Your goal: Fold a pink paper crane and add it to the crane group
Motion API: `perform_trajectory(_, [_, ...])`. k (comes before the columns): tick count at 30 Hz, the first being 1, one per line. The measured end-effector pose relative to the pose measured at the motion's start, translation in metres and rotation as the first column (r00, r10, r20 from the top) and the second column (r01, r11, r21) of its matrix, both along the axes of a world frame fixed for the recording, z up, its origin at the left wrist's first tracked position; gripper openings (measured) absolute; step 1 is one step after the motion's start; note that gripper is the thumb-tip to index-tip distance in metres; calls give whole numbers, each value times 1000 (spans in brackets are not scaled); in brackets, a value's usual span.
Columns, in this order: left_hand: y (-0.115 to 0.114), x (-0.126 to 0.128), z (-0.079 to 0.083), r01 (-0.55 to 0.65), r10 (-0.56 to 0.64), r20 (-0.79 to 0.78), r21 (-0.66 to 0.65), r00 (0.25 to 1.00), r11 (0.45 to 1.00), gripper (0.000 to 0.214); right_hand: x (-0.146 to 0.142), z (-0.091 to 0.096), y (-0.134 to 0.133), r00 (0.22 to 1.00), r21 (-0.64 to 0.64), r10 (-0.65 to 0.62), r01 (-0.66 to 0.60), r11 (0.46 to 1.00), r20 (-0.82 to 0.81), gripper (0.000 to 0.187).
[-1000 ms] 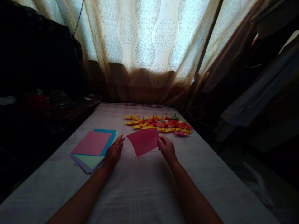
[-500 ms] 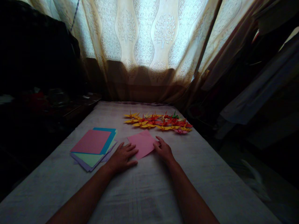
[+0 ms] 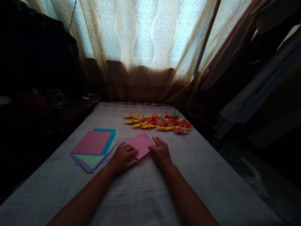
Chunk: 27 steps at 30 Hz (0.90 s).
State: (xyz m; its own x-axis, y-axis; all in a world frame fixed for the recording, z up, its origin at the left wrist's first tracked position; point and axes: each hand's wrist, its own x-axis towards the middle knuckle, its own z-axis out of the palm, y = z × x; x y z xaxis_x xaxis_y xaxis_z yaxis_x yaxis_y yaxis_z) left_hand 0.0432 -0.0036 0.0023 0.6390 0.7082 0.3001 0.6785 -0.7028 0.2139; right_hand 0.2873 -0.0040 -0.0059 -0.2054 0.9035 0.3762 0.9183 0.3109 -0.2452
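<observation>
A square pink sheet of origami paper lies on the cloth, turned with one corner towards me. My left hand rests over its left side, fingers stretched out and thumb apart, fingertips on the paper. At the right corner, my right hand has its thumb and fingers closed on the paper's edge; that corner is hidden by the hand. Left of my left hand lies a stack of coloured square sheets, pink on top, with blue, pale green and lilac beneath.
Beyond the sheet stand several folded paper cranes in rows: yellow, red, green and pink. A light checked cloth covers the surface. Behind hangs a patterned curtain. Dark clutter is at left, hanging clothes at right.
My right hand has moved a little left with the paper's right edge, so the pink sheet looks narrower. My left hand's fingers are slightly more bent. The stack and cranes have not moved.
</observation>
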Motion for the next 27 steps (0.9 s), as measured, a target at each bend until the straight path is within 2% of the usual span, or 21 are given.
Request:
perform_trajectory(5, [9,-7,-11,-59,58,32,14,998,998,56,11,-4,2,974,-91,122,-141,986,-191,21])
perform_trajectory(9, [15,-11,-14,-159,161,78,-38,984,987,28,20,-4,4,960,-105,147,-176,979,-240,20])
perform_trajectory(11, [15,-10,-12,-169,174,93,-59,980,984,24,23,-2,3,957,-120,134,-170,978,-258,21])
perform_trajectory(16, [13,-9,-6,-232,237,114,-55,965,971,25,23,5,3,964,-209,-25,-31,977,-263,19])
perform_trajectory(19, [13,-8,-7,-281,284,118,-43,951,959,29,19,9,6,966,-261,-137,77,962,-218,17])
perform_trajectory(22, [13,-4,-6,-311,311,114,-11,944,950,37,14,15,11,971,-290,-183,134,948,-152,14])
perform_trajectory(25, [10,8,-4,-263,259,88,47,962,964,39,11,19,15,978,-319,-180,138,938,-106,14])
perform_trajectory(27, [7,22,-4,-122,122,5,113,993,986,42,11,21,17,981,-337,-169,129,933,-92,15])
